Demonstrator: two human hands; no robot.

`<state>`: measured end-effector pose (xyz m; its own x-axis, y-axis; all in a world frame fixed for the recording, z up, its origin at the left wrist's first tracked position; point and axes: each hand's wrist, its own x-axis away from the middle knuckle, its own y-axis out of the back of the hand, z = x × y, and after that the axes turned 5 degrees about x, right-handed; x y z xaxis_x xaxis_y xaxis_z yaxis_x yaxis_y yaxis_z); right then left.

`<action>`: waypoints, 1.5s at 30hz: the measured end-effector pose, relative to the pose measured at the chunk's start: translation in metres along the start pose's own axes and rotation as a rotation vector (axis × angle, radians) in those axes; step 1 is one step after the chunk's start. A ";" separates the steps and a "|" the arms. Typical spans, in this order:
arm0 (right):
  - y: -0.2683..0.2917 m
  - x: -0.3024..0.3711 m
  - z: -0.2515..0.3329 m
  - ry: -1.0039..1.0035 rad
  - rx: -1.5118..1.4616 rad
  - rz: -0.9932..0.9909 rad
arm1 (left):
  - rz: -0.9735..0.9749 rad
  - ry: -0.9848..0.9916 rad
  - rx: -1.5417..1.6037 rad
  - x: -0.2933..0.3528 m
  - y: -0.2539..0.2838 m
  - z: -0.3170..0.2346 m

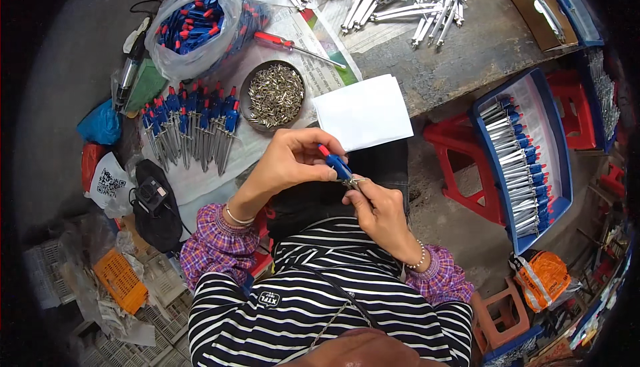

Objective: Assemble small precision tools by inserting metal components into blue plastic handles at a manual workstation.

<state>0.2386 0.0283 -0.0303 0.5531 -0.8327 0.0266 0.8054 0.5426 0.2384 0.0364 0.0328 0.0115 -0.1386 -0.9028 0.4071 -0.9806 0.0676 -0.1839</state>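
My left hand [285, 162] pinches a blue plastic handle [339, 166] with a red tip, held over my lap. My right hand [381, 215] grips the silver metal part [352, 183] at the handle's lower end, thumb and fingers pressed together. Most of that metal part is hidden by the right fingers. Close beyond my hands lie a folded white paper [363, 112] and a round bowl [251, 122] full of small metal pins or rivets. On the table's left, a bunch of assembled pieces [193, 124] with blue heads, red tips and silver legs lies in rows.
A clear plastic bag [175, 67] holds blue-and-red parts. Beside it lies a red-handled screwdriver [275, 40]. Silver metal strips [393, 4] are heaped at the far side. At right, a blue tray [560, 200] of pieces rests by a red stool [460, 167]. An open cardboard box [527, 7] stands far right.
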 end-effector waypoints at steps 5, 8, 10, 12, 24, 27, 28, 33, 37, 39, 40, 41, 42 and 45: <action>-0.001 0.002 -0.001 0.015 0.013 0.006 | -0.001 0.071 0.020 0.001 0.002 0.001; -0.001 0.002 0.001 -0.009 0.007 0.031 | -0.009 0.024 0.028 0.001 0.001 0.001; -0.003 0.003 -0.001 -0.009 0.007 0.009 | -0.012 0.060 0.010 0.001 0.000 -0.001; -0.003 0.004 -0.001 -0.003 0.012 0.001 | -0.001 0.058 -0.009 -0.001 0.001 0.000; 0.002 -0.001 -0.007 -0.227 -0.247 0.160 | 0.047 0.030 -0.170 -0.005 0.008 0.008; 0.000 -0.001 -0.010 -0.400 -0.488 0.190 | 0.001 -0.100 -0.123 -0.002 0.014 0.003; -0.001 0.000 -0.013 -0.406 -0.510 0.191 | -0.128 -0.199 -0.319 0.001 0.021 -0.004; -0.002 0.002 -0.020 -0.419 -0.552 0.204 | -0.614 -0.515 -1.139 0.009 0.076 -0.018; -0.006 -0.001 -0.018 -0.429 -0.520 0.276 | -0.614 -0.488 -1.096 0.004 0.093 0.004; -0.008 -0.001 -0.018 -0.431 -0.518 0.279 | -0.569 -0.558 -1.106 -0.001 0.096 0.006; -0.008 -0.001 -0.018 -0.432 -0.521 0.285 | -0.571 -0.557 -1.103 -0.003 0.097 0.007; -0.008 0.000 -0.018 -0.434 -0.518 0.287 | -0.554 -0.542 -1.085 -0.004 0.098 0.006; -0.009 0.000 -0.017 -0.442 -0.515 0.281 | -0.536 -0.527 -1.068 -0.004 0.098 0.005; -0.011 0.000 -0.019 -0.452 -0.512 0.282 | -0.551 -0.426 -0.935 0.000 0.098 -0.001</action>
<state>0.2343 0.0242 -0.0518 0.7013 -0.5581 0.4435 0.7052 0.6344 -0.3166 -0.0598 0.0401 -0.0059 0.2213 -0.9652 -0.1395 -0.6379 -0.2514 0.7279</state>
